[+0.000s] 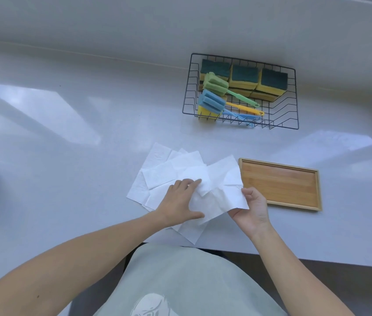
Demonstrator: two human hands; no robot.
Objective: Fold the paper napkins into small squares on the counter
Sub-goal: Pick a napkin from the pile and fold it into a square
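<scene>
On the white counter (66, 137), near its front edge, lies a loose spread of white paper napkins (157, 176), overlapping one another at differing angles. One napkin (217, 199) sits on top of the spread, creased and partly lifted at its right side. The left hand (180, 201) rests palm-down on this napkin's left part, fingers extended and pressing it flat. The right hand (251, 208) pinches the napkin's right edge between thumb and fingers, palm turned upward. Just beside the napkins, to the right, an empty wooden tray (281, 185) lies flat. Farther back stands a black wire basket (294, 99) holding yellow-and-green sponges (244, 77) and three sponge brushes (217, 96) with green, yellow and blue handles. A light green garment (180, 281) fills the lower foreground.
</scene>
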